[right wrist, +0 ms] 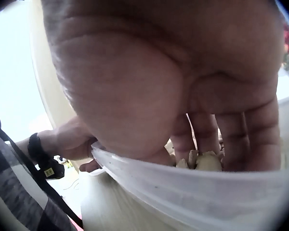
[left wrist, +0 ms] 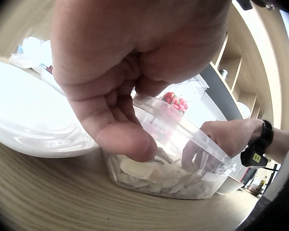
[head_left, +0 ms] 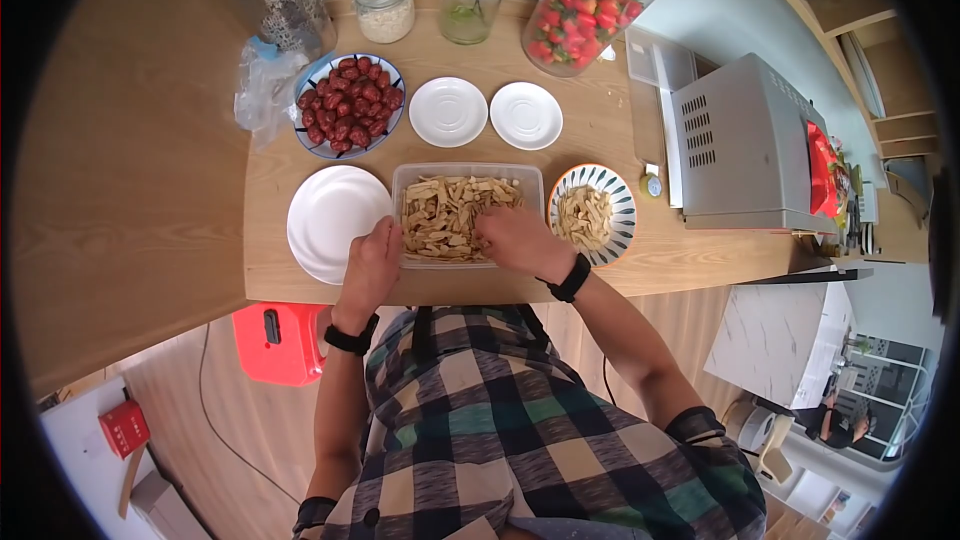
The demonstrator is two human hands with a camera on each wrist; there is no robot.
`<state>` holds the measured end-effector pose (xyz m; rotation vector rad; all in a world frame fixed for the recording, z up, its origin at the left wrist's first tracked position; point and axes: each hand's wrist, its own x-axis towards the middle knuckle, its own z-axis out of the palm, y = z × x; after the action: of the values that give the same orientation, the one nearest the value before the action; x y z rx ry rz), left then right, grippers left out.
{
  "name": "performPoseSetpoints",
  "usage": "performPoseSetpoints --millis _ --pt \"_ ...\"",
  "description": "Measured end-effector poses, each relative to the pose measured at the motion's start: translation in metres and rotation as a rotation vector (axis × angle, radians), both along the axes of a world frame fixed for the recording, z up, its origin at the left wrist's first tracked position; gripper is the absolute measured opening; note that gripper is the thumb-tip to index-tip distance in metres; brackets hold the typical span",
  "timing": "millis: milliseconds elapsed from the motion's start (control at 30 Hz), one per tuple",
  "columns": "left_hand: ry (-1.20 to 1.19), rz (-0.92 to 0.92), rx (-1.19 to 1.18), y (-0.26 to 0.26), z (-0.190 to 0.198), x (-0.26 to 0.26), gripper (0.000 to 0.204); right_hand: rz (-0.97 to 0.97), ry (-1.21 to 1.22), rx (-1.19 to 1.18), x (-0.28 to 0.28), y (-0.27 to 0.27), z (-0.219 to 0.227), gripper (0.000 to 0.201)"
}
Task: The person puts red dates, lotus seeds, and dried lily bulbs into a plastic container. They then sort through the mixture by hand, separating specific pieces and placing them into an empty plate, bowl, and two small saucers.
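A clear plastic container (head_left: 537, 190) full of dried yellowish slices (head_left: 440, 210) stands in front of me on the table. At its left rim, my left hand (head_left: 374, 262) grips the edge, thumb and fingers bent about it in the left wrist view. My right hand (head_left: 520, 240) reaches down inside over the slices. The right wrist view shows several pale slices (right wrist: 208, 161) between the thumb and fingers, with the fingertips hidden behind the container wall. To the right, a bowl with a dark leaf pattern (head_left: 625, 217) holds a smaller heap of the same slices.
A white plate stack (head_left: 318, 225) stands left of the container. Behind are a plate of red dates (head_left: 350, 105), two small white saucers (head_left: 448, 112), a jar of oats (head_left: 384, 5), a glass vase (head_left: 472, 5) and a strawberry container (head_left: 580, 20). A grey microwave (head_left: 745, 150) stands right.
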<state>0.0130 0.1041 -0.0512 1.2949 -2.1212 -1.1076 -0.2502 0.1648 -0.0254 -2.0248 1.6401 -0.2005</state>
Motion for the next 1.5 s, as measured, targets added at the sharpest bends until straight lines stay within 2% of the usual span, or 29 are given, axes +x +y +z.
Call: performPoseSetpoints --millis 100,167,233,267,333,367,433,467,533,700,767,833,933,1067,1133,1233,1300,1367,1400,1467,1500 --pt "0.01 0.001 -0.028 0.001 0.006 -0.002 0.029 0.005 -0.074 -0.022 -0.004 -0.001 -0.009 0.011" --pt "0.048 0.082 0.166 0.004 0.028 -0.009 0.016 0.009 -0.142 -0.018 -0.008 -0.006 -0.007 0.01" --pt "0.047 0.071 0.12 0.004 0.022 -0.008 0.017 -0.095 -0.306 0.03 -0.015 -0.01 -0.002 0.011" --pt "0.046 0.055 0.074 0.003 0.02 -0.008 0.018 -0.094 -0.306 0.031 -0.015 -0.013 0.014 0.011" --pt "0.038 0.051 0.088 0.003 0.018 -0.006 0.024 -0.403 -0.632 0.42 -0.017 -0.015 0.042 0.013" --pt "0.03 0.047 0.103 0.003 0.017 -0.005 0.03 -0.404 -0.632 0.42 -0.019 -0.014 0.039 0.013" --pt "0.037 0.036 0.061 0.002 0.011 -0.004 0.03 -0.494 -0.986 0.46 -0.021 -0.012 0.032 0.014" --pt "0.043 0.028 0.018 0.002 0.009 -0.004 0.03 -0.497 -0.987 0.459 -0.023 -0.011 0.03 0.014" --pt "0.036 0.022 0.005 0.002 0.006 -0.003 0.03 -0.599 -1.186 0.489 -0.024 -0.01 0.029 0.015" --pt "0.014 0.009 -0.031 0.002 0.006 -0.003 0.03 -0.706 -1.346 0.586 -0.028 -0.007 0.034 0.02" --pt "0.007 0.054 0.134 0.003 0.021 -0.007 0.03 -0.731 -1.396 0.601 -0.03 -0.007 0.033 0.02" --pt "0.005 0.062 0.16 0.003 0.025 -0.008 0.03 -0.766 -1.48 0.582 -0.029 -0.007 0.031 0.02" --pt "0.022 0.079 0.184 0.004 0.031 -0.011 0.024 -0.697 -1.555 0.562 -0.029 -0.004 0.028 0.021" --pt "0.049 0.092 0.18 0.004 0.032 -0.012 0.021 -0.66 -1.515 0.583 -0.028 -0.005 0.022 0.02" --pt "0.045 0.083 0.174 0.004 0.03 -0.011 0.021 -0.624 -1.349 0.491 -0.026 -0.004 0.019 0.018" --pt "0.032 0.084 0.18 0.004 0.033 -0.012 0.021 -0.633 -1.3 0.522 -0.027 -0.005 0.018 0.019" --pt "0.022 0.093 0.191 0.002 0.022 -0.008 0.021 -0.645 -1.393 0.541 -0.028 -0.003 0.015 0.019" --pt "-0.212 -0.099 -0.492 -0.004 0.009 -0.004 0.023 -0.66 -1.489 0.555 -0.025 -0.003 0.02 0.019" --pt "-0.212 -0.102 -0.492 -0.001 0.004 -0.001 0.023 -0.694 -1.548 0.564 -0.023 -0.002 0.023 0.019" --pt "-0.282 0.067 -0.356 0.006 0.06 -0.022 0.03 -0.727 -1.607 0.575 -0.018 -0.002 0.025 0.019" --pt "-0.284 0.068 -0.356 0.006 0.07 -0.029 0.03 -0.722 -1.683 0.577 -0.016 -0.002 0.022 0.019"
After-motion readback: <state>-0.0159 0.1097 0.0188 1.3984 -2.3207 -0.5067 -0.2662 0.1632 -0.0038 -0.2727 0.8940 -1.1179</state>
